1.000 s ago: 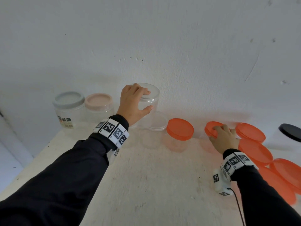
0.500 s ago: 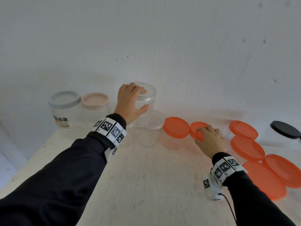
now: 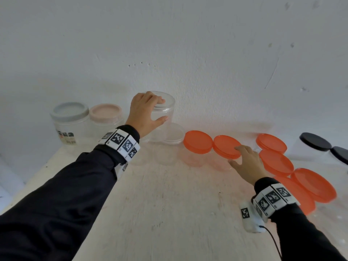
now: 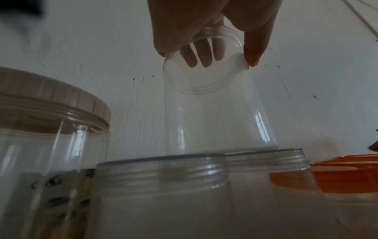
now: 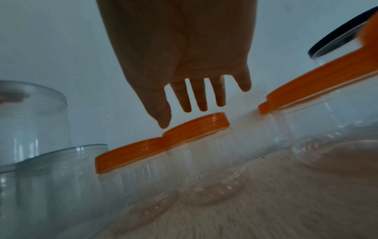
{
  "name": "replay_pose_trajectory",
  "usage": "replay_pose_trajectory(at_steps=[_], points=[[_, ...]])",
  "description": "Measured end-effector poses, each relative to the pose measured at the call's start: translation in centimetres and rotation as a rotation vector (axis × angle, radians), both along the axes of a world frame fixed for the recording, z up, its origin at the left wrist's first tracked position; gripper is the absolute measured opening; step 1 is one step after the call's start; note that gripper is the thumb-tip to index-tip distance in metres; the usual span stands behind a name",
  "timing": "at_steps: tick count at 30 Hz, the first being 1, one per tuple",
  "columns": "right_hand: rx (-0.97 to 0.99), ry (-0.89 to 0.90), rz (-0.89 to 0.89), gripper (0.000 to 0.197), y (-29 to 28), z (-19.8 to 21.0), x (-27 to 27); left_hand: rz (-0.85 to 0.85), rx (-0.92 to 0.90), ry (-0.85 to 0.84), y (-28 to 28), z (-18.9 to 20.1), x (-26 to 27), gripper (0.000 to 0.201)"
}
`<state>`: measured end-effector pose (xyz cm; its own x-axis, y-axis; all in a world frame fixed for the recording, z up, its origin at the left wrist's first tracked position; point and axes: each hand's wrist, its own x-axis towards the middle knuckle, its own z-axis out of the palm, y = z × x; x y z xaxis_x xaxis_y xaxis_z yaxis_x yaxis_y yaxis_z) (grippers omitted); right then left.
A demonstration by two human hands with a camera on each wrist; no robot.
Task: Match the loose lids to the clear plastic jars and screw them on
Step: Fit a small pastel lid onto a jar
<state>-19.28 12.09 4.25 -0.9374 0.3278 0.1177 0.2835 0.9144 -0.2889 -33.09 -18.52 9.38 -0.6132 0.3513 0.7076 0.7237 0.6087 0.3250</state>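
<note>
My left hand grips the top of a tall clear jar by the wall, fingers over its clear lid and thumb on the lid's side. The left wrist view shows the same hold: left hand, clear lid, jar. My right hand is open with straight fingers at the near rim of an orange-lidded jar. That jar stands against another orange-lidded jar. In the right wrist view the right hand hovers just over the orange lid.
A grey-lidded jar and a pink-lidded jar stand at the back left. Lidless clear jars sit in front of the tall one. Several more orange-lidded jars crowd the right, with black-lidded jars beyond. The white table ends at the wall.
My right hand slid the orange-lidded jar left until it met the other orange-lidded jar, then straightened its fingers. The left hand kept its hold on the clear jar.
</note>
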Motion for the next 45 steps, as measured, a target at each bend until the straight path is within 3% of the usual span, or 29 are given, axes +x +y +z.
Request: replay_pose_trajectory(at_steps=[6,12,24,30,35,45], points=[[0.168,-0.110,-0.113,0.066,3.1,-1.1,3.9,-0.026,-0.126,-0.016,-1.0,0.6,-0.1,0.060],[0.142,-0.176,-0.224,0.079,5.7,-1.5,5.3,-0.011,-0.125,-0.011,-1.2,0.7,-0.2,0.061],[0.118,-0.128,-0.138,0.063,4.9,-1.4,5.4,-0.064,-0.139,0.008,-1.8,1.3,-0.1,0.053],[0.156,-0.164,-0.209,0.070,5.1,-1.3,5.0,-0.057,-0.153,-0.024,-1.9,1.6,0.0,0.053],[0.055,-0.137,-0.281,0.061,5.8,-0.7,4.6,-0.048,-0.153,-0.032,-1.8,1.6,0.0,0.053],[0.204,-0.195,-0.285,0.065,5.7,-0.7,4.6,-0.025,-0.151,-0.038,-1.7,1.8,-0.5,0.054]])
